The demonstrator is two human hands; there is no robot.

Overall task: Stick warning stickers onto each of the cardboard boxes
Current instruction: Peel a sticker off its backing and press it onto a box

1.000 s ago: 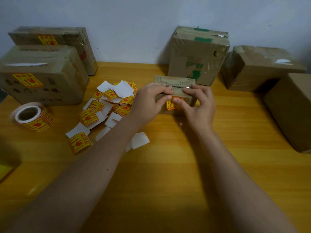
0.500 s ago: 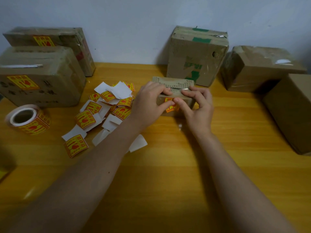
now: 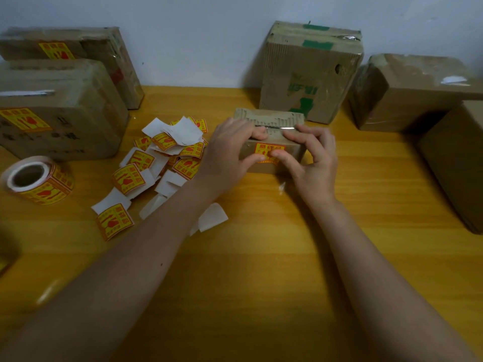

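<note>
A small cardboard box [image 3: 269,118] stands in the middle of the wooden table [image 3: 261,257]. A yellow and red warning sticker [image 3: 269,148] lies on its front face. My left hand [image 3: 227,152] grips the box's left side, fingers over the top edge and thumb on the front beside the sticker. My right hand [image 3: 316,163] pinches the right part, index finger on top and thumb pressing on the sticker's lower half. Two large boxes on the left [image 3: 60,131] [image 3: 86,48] each carry a sticker.
A roll of stickers [image 3: 39,181] lies at the left. A pile of loose stickers and white backing papers [image 3: 162,158] spreads left of my left hand. Unstickered boxes stand behind [image 3: 311,71] and at the right [image 3: 407,92] [image 3: 454,160].
The sticker now lies flat on the box's front and more of it shows. My thumbs have slid apart across it. The box has stayed where it was.
</note>
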